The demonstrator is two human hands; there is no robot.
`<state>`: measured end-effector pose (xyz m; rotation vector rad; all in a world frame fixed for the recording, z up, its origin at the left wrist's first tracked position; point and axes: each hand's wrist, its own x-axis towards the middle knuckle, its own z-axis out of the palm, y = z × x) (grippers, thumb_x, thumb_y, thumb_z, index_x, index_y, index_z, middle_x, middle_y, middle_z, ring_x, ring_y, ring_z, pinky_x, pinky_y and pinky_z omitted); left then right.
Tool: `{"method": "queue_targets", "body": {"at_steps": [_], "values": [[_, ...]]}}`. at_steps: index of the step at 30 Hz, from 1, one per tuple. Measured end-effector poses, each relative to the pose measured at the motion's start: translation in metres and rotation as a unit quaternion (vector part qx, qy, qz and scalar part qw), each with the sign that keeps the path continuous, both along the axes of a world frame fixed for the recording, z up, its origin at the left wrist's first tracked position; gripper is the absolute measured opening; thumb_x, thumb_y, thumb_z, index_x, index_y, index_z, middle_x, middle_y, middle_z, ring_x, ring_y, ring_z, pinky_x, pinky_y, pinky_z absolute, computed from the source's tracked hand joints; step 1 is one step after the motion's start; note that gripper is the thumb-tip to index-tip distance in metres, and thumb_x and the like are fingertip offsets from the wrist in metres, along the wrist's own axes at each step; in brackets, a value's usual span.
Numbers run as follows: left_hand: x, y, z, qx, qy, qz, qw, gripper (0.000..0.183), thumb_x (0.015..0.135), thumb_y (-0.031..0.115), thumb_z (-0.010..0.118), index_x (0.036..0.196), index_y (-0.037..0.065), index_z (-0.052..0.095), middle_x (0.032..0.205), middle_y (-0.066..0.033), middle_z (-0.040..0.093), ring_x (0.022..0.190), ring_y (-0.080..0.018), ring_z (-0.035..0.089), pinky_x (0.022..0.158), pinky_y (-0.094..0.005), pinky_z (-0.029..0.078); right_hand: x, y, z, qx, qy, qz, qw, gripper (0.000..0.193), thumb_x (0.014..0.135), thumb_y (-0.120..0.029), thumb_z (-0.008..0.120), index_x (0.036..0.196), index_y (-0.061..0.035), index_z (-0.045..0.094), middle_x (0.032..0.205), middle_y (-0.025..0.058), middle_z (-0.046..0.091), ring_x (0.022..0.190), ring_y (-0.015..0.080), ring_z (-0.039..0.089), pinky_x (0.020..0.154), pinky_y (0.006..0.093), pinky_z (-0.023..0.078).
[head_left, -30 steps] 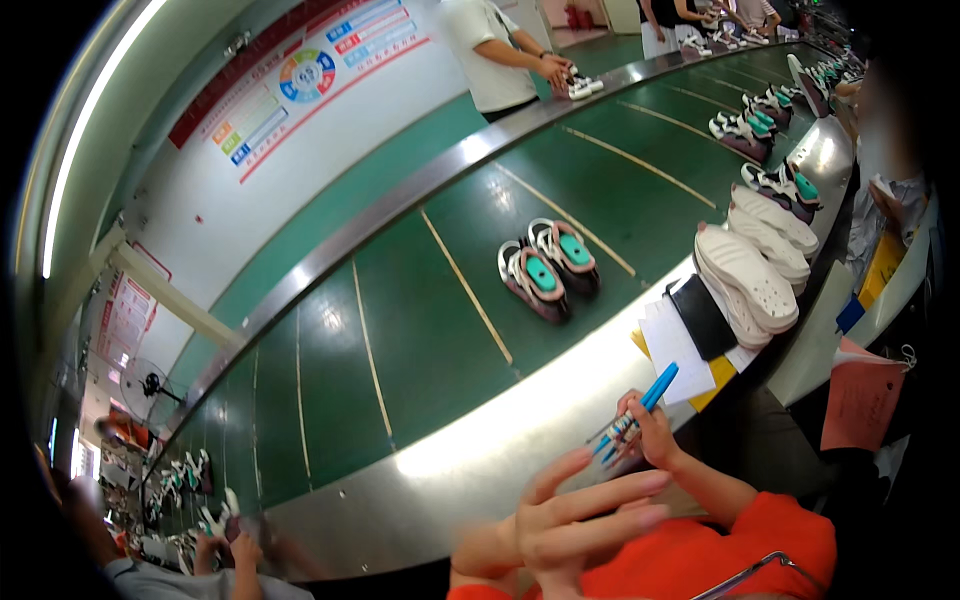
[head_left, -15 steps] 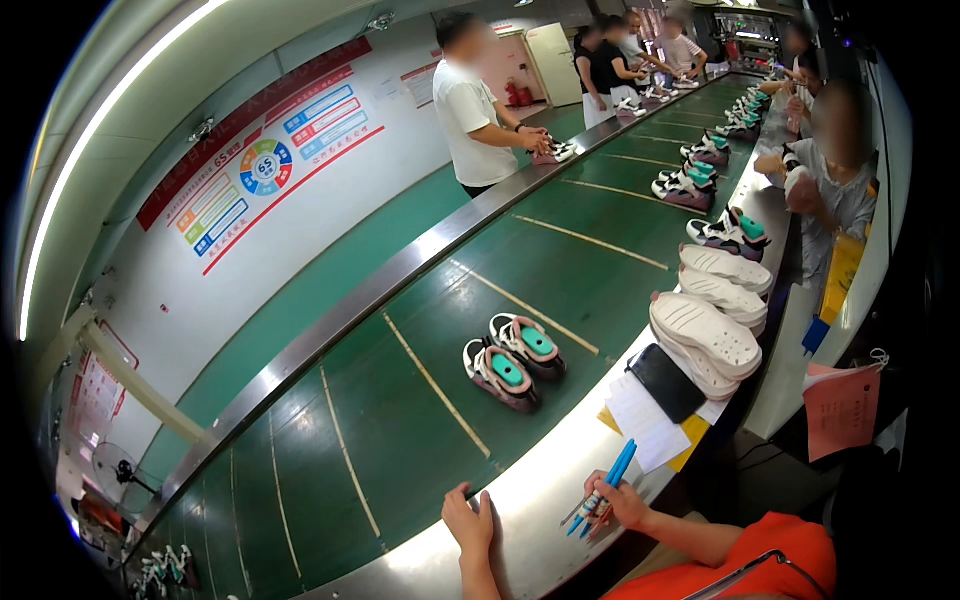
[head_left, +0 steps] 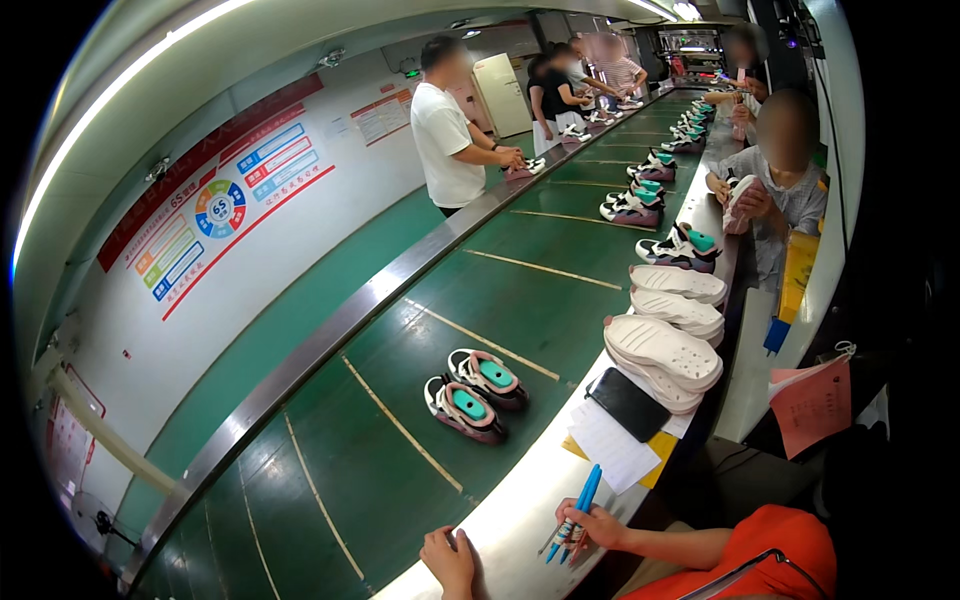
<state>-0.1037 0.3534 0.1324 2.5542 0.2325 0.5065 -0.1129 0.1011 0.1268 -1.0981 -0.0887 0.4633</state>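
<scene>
My right hand [head_left: 592, 528] is closed around a few slim blue pens [head_left: 588, 490], tilted with their lower ends showing below the fingers. A thin metal piece sticks out beside them, too small to name. My left hand [head_left: 450, 562] lies on the metal ledge [head_left: 515, 525] by the belt's edge, thumb apart from the fingers and nothing in it. Ahead on the green belt [head_left: 330, 440] stands a pair of sneakers, a nearer sneaker [head_left: 465, 408] and a farther sneaker [head_left: 488, 376], both with teal inserts. Paper sheets [head_left: 612, 455] lie on the ledge beyond my right hand.
A black wallet-like case [head_left: 628, 403] lies on the papers, beside stacked white soles [head_left: 663, 345]. More sneakers [head_left: 678, 248] line the belt's right side. A co-worker [head_left: 785, 190] at right holds a shoe; another person [head_left: 445, 130] works across the belt. A pink booklet [head_left: 812, 405] hangs at right.
My view has turned right, so the scene sits farther left. My right hand keeps hold of the pens. The co-worker at right now holds a shoe upright in both hands.
</scene>
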Motion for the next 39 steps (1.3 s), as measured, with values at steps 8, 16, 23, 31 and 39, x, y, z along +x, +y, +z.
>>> {"method": "queue_targets", "body": {"at_steps": [8, 16, 23, 31, 39], "values": [[-0.002, 0.005, -0.007, 0.012, -0.018, -0.007, 1.000, 0.021, 0.078, 0.023, 0.056, 0.088, 0.004, 0.058, 0.088, -0.0128, 0.053, 0.087, -0.0304, 0.049, 0.081, -0.0392, 0.034, -0.002, 0.002, 0.008, 0.017, -0.020, 0.016, 1.000, 0.026, 0.092, -0.035, 0.038, 0.086, -0.0107, 0.047, 0.062, 0.0012, 0.054, 0.048, 0.0056, 0.053, 0.039, 0.0155, 0.038], [-0.003, 0.005, -0.005, 0.030, -0.020, -0.011, 0.999, 0.023, 0.080, 0.024, 0.054, 0.090, 0.004, 0.057, 0.088, -0.0148, 0.055, 0.086, -0.0323, 0.051, 0.080, -0.0415, 0.036, -0.002, 0.003, 0.006, 0.009, -0.020, 0.007, 1.000, 0.026, 0.092, -0.035, 0.038, 0.085, -0.0108, 0.047, 0.062, 0.0012, 0.054, 0.048, 0.0052, 0.052, 0.039, 0.0158, 0.038], [-0.003, 0.003, -0.006, 0.052, -0.039, -0.015, 0.998, 0.028, 0.081, 0.027, 0.052, 0.093, 0.002, 0.058, 0.089, -0.0210, 0.057, 0.081, -0.0391, 0.053, 0.073, -0.0465, 0.041, -0.002, 0.001, 0.004, 0.014, -0.005, 0.021, 1.000, 0.024, 0.092, -0.032, 0.041, 0.086, -0.0097, 0.048, 0.068, 0.0026, 0.053, 0.052, 0.0054, 0.051, 0.047, 0.0164, 0.042], [-0.003, 0.003, -0.003, 0.032, -0.024, -0.014, 0.999, 0.026, 0.080, 0.025, 0.054, 0.092, 0.002, 0.058, 0.090, -0.0187, 0.055, 0.084, -0.0363, 0.051, 0.076, -0.0443, 0.038, -0.001, 0.001, 0.003, 0.007, 0.006, 0.005, 1.000, 0.025, 0.092, -0.032, 0.040, 0.085, -0.0098, 0.048, 0.065, 0.0026, 0.055, 0.049, 0.0059, 0.053, 0.041, 0.0159, 0.039], [0.001, 0.014, -0.024, 0.027, -0.025, -0.015, 0.999, 0.021, 0.077, 0.023, 0.058, 0.087, 0.005, 0.057, 0.088, -0.0118, 0.054, 0.086, -0.0293, 0.049, 0.080, -0.0397, 0.033, -0.001, 0.002, -0.002, 0.006, 0.020, 0.014, 1.000, 0.024, 0.091, -0.032, 0.042, 0.085, -0.0099, 0.049, 0.065, 0.0026, 0.054, 0.049, 0.0065, 0.052, 0.042, 0.0166, 0.039]]}}
